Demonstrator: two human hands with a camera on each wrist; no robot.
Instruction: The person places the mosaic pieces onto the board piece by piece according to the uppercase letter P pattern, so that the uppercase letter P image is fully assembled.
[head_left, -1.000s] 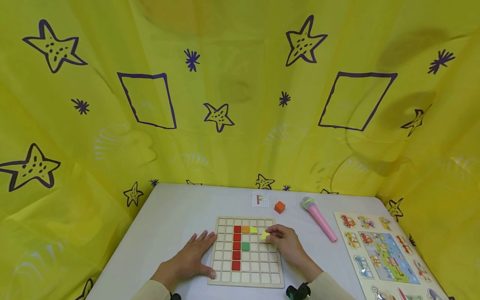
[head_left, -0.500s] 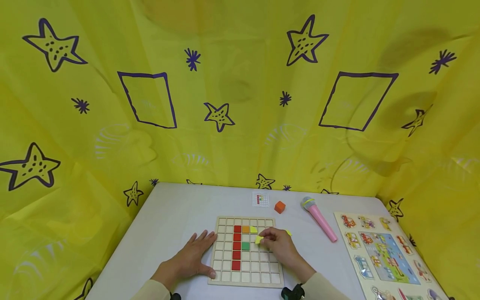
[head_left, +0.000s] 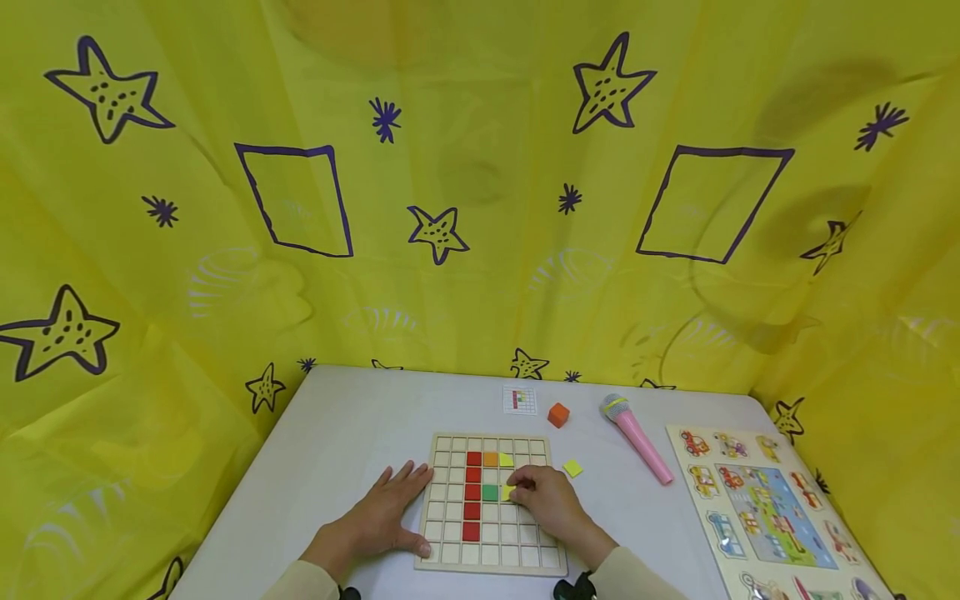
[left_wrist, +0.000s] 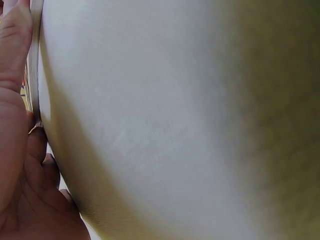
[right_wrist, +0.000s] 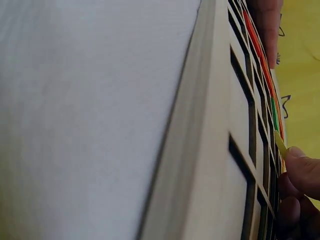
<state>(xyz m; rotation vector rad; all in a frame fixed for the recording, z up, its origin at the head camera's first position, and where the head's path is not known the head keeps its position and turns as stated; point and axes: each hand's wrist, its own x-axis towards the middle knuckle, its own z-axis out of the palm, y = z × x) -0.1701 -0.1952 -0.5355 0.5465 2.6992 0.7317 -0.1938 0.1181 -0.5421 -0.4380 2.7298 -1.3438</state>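
Note:
A wooden grid board [head_left: 491,569] lies on the table. A column of several red tiles [head_left: 472,492] fills one line of its cells, with an orange tile [head_left: 491,459], a yellow tile [head_left: 506,460] and a green tile [head_left: 490,492] to the right. Between thumb and fingers, my right hand [head_left: 551,502] pinches another yellow tile [head_left: 507,493] over the cell just right of the green one. In the right wrist view this yellow tile [right_wrist: 280,144] stands tilted at the grid. My left hand [head_left: 378,515] rests with spread fingers along the board's left edge.
One loose yellow tile [head_left: 573,468] lies right of the board. Behind it are a small pattern card [head_left: 520,400] and an orange cube [head_left: 558,415]. A pink microphone [head_left: 641,442] and a picture puzzle board [head_left: 693,487] lie to the right. A yellow curtain [head_left: 480,317] surrounds the table.
My right hand has carried the yellow tile left and nearer to me, from the board's upper right to beside the green tile. The loose yellow tile has come into view. My left hand stays put.

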